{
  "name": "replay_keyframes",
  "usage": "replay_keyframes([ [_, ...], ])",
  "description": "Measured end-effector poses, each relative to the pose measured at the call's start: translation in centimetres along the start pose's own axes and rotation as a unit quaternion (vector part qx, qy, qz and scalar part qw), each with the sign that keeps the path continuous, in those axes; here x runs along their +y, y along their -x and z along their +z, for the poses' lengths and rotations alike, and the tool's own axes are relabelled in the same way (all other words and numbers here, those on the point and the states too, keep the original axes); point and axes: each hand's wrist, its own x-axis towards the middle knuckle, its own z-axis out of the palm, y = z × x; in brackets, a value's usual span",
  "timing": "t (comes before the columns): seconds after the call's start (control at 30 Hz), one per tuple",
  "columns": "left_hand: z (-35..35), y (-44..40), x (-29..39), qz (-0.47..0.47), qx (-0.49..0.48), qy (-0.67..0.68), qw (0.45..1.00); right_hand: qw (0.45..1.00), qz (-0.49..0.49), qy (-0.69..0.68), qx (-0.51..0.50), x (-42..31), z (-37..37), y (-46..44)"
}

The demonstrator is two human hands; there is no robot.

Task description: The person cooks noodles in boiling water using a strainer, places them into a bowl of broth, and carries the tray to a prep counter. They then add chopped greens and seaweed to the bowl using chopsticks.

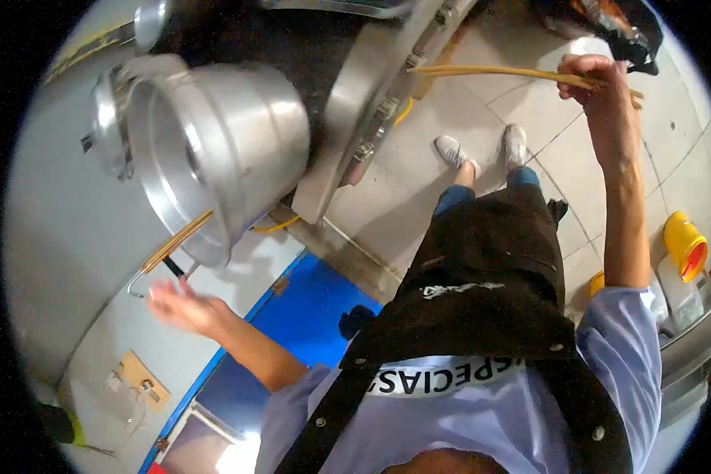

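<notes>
My right hand point(596, 83), at the upper right, is closed around a few long, thin wooden sticks point(498, 72) that stretch out to the left over the floor. At the left, my left hand point(183, 308) has its fingers apart and slightly blurred. Just beyond its fingertips is a bundle of similar wooden sticks point(180, 238), beside a bent metal rod point(137, 283) and a short black piece point(174, 267). These lie close to the rim of a large aluminium pot point(257, 118), whose mouth faces left. Whether the left fingers touch any of them I cannot tell.
A metal lid point(109, 126) is beside the pot. Right of it runs a metal edge with latches point(387, 107). A blue surface point(296, 304) lies below. Yellow containers point(682, 237) stand at the right. My shoes point(515, 142) rest on the tiled floor point(561, 122).
</notes>
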Motion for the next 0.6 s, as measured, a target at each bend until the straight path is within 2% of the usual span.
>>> replay_keyframes([
  [0.07,1.4,7.1,2.4,0.180,0.108,-0.130,0.969,1.000,0.008,0.013,0.011,1.7,-2.1,0.8],
  [0.13,2.3,14.2,0.1,0.224,-0.068,-0.138,0.962,0.999,0.029,0.009,0.019,3.8,-5.0,1.4],
  [0.17,3.2,18.1,-0.9,0.094,-0.168,-0.004,0.981,0.998,0.047,0.010,0.035,4.9,-6.3,1.7],
  [0.23,4.8,24.2,-2.5,0.018,-0.374,-0.104,0.921,0.995,0.086,0.008,0.060,7.0,-8.6,2.7],
  [0.27,6.4,26.1,-3.6,-0.010,-0.398,-0.135,0.907,0.991,0.107,0.003,0.075,7.9,-9.5,3.3],
  [0.3,7.5,27.4,-5.1,-0.107,-0.416,-0.102,0.897,0.988,0.123,0.000,0.088,8.9,-10.5,3.6],
  [0.4,8.4,28.9,-11.3,-0.304,-0.398,-0.089,0.861,0.983,0.149,0.003,0.104,10.6,-12.3,3.9],
  [0.53,10.5,29.1,-14.8,-0.408,-0.366,-0.104,0.830,0.981,0.162,-0.001,0.107,11.8,-13.9,4.2],
  [0.6,11.4,28.6,-16.3,-0.427,-0.357,-0.092,0.826,0.978,0.174,-0.019,0.112,12.3,-14.2,4.3],
])
